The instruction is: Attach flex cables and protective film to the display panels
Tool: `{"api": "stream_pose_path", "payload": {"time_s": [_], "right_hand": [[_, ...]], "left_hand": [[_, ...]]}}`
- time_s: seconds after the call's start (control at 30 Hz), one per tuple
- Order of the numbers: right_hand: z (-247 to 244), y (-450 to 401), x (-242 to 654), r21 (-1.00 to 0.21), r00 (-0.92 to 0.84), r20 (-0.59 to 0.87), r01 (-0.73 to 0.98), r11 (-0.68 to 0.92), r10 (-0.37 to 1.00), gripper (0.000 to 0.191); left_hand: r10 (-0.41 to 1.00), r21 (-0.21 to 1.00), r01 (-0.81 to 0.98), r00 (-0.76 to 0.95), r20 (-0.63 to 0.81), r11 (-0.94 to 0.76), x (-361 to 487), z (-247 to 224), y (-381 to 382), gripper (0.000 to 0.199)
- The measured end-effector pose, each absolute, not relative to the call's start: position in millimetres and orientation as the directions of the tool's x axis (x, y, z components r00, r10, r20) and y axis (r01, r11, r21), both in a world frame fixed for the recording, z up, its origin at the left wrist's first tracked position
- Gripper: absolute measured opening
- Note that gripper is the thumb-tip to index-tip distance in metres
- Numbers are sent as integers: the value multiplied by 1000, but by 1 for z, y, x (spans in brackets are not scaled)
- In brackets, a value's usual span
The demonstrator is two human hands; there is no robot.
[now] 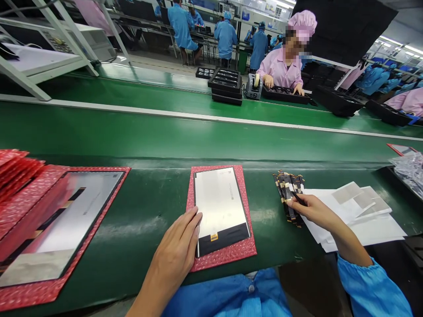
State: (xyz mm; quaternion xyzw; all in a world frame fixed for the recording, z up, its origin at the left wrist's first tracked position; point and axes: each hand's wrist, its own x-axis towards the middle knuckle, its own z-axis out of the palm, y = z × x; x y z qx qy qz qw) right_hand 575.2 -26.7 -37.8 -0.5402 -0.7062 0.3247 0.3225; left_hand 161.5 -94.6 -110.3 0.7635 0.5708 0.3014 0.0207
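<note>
A display panel (220, 200) with a silvery back lies on a red bubble-wrap sheet (249, 224) in front of me. Along its near edge runs a black strip with a small gold connector (214, 237). My left hand (180, 240) rests on the panel's left edge, fingers stretched out and holding nothing. To the right, my right hand (312, 211) pinches slim black tweezers (299, 199). Their tip reaches over a pile of black flex cables (287, 193) with gold ends. My fingertips partly cover the tweezers and the pile.
White sheets (350, 229) with translucent film pieces lie right of the cables. At left, a larger panel (89, 198) rests on red bubble wrap beside stacked red sleeves (16, 171). Beyond the green bench (148, 132), a person in pink (280, 66) works at a black tray (287, 96).
</note>
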Motion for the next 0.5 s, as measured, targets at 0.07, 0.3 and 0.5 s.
{"api": "stream_pose_path", "payload": {"time_s": [0.07,0.3,0.5], "right_hand": [[-32,-29,567,-842,-156,-118,539,-15,981,27],[-26,-37,512,-890,-183,-367,355,-287,912,33],[-34,-32,458,-895,-457,-429,329,-300,779,29]], "left_hand": [[883,374,860,167,438,-348,162,-110,-94,44],[863,403,833,162,478,-379,163,-99,-96,40],[894,540,761,117,432,-360,171,-91,-117,33]]}}
